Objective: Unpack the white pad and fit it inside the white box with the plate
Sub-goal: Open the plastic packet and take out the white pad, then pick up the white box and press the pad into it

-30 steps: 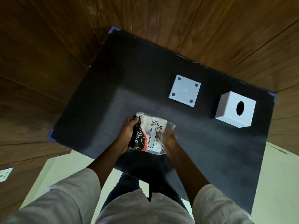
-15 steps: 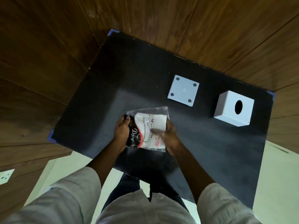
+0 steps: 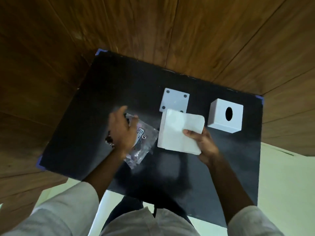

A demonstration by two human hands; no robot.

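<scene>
My right hand (image 3: 203, 143) holds the white pad (image 3: 177, 132) by its lower right corner, above the black mat; the pad is out of its wrapper. The clear plastic wrapper (image 3: 143, 143) with a printed label lies crumpled under my left hand (image 3: 121, 130), which grips it near the mat's middle left. A flat white plate (image 3: 174, 100) with dark corner holes lies just behind the pad, its near edge hidden by it. The white box (image 3: 225, 114), with an oval hole on its upper face, stands to the right of the pad.
The black mat (image 3: 105, 92) lies on a brown wooden floor, with blue tape at its corners. Pale floor tiles show at the lower right and lower left. My knees and pale sleeves fill the bottom of the view.
The pad has come out of the wrapper: my right hand pulled it to the right, while my left hand kept the emptied wrapper. The camera tilted, shifting the mat lower in view.
</scene>
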